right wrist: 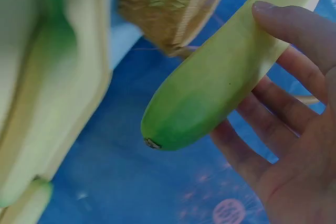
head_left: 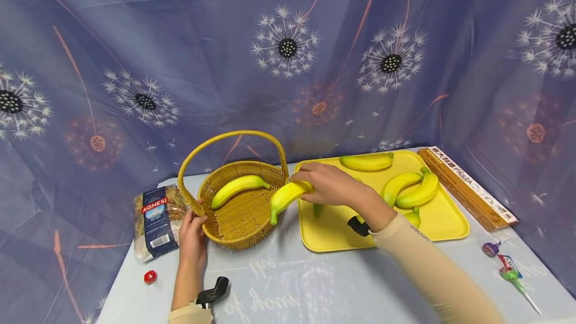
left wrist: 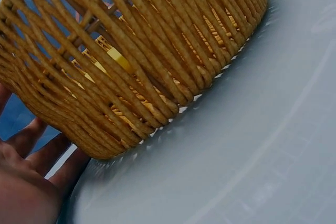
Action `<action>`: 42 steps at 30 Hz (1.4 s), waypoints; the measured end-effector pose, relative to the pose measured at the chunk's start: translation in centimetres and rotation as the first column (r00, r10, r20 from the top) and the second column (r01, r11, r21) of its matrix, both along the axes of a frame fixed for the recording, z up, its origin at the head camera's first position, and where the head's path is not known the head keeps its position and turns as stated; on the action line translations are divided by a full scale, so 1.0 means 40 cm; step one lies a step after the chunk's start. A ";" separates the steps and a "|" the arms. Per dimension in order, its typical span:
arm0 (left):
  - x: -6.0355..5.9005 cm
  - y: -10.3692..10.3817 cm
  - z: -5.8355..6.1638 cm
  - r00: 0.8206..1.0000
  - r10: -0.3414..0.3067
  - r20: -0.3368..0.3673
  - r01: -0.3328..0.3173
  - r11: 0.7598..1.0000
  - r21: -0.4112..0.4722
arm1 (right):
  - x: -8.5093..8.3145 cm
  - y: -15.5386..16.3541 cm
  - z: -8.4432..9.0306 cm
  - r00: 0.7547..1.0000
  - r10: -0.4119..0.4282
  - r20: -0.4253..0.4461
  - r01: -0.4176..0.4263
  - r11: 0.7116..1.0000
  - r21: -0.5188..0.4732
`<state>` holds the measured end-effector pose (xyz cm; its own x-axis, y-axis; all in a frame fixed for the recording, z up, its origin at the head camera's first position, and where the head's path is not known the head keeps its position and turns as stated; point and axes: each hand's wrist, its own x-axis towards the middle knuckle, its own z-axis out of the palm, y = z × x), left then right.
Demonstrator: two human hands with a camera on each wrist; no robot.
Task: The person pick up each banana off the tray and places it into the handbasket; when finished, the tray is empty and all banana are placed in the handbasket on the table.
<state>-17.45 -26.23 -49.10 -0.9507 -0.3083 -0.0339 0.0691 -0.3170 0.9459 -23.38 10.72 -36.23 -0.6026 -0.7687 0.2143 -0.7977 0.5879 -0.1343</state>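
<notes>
Pale grey-blue desk (head_left: 315, 284), faint mirrored script printed on its top. Near edge: small red wrapped sweet (head_left: 150, 276) at left; wrapped lollipops (head_left: 506, 264) at right. Left hand (head_left: 192, 236), fingers relaxed and laid flat against the outer wall of the round woven yellow wicker basket with arched handle (head_left: 234, 224), nothing enclosed in its grip. One yellow banana (head_left: 238, 187) is seen lying inside that basket. Clear bag of pasta with blue label (head_left: 157, 219) lies just left of the basket. Right hand (head_left: 330, 184), its grip clasped round a green-tipped yellow banana (head_left: 285, 198) held between basket rim and yellow plastic tray (head_left: 333, 236). More bananas are laid on the tray. Long brown pasta box (head_left: 468, 186) sits beside the tray's right edge. Behind: blue-violet cloth backdrop with dandelion print (head_left: 288, 44).
</notes>
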 end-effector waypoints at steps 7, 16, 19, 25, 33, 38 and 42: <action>-0.007 -0.013 0.014 0.999 0.039 0.005 -0.039 0.999 0.012 | -0.021 -0.106 0.075 0.998 0.058 -0.017 -0.057 0.998 0.005; -0.013 -0.013 0.016 0.999 0.036 0.001 -0.036 0.999 0.016 | -0.056 -0.240 0.092 0.996 0.089 -0.004 -0.088 0.989 0.122; -0.011 -0.008 0.018 0.999 0.035 0.002 -0.035 0.999 0.024 | -0.070 -0.284 0.082 0.997 0.083 -0.003 -0.082 0.985 0.154; -0.009 -0.003 0.021 1.000 0.021 0.018 -0.021 1.000 0.013 | -0.109 -0.370 0.063 1.000 0.031 0.001 -0.030 0.972 0.232; -0.010 0.009 0.014 1.000 0.006 0.020 -0.006 1.000 -0.007 | -0.154 -0.434 -0.005 0.993 -0.096 0.071 0.071 0.952 0.298; -0.004 0.015 0.005 1.000 0.012 0.016 -0.012 1.000 0.001 | -0.150 -0.461 -0.056 0.983 -0.178 0.043 0.151 0.920 0.363; 0.000 0.017 0.005 1.000 0.014 0.000 -0.014 1.000 0.008 | -0.138 -0.495 -0.080 0.974 -0.228 -0.007 0.210 0.884 0.418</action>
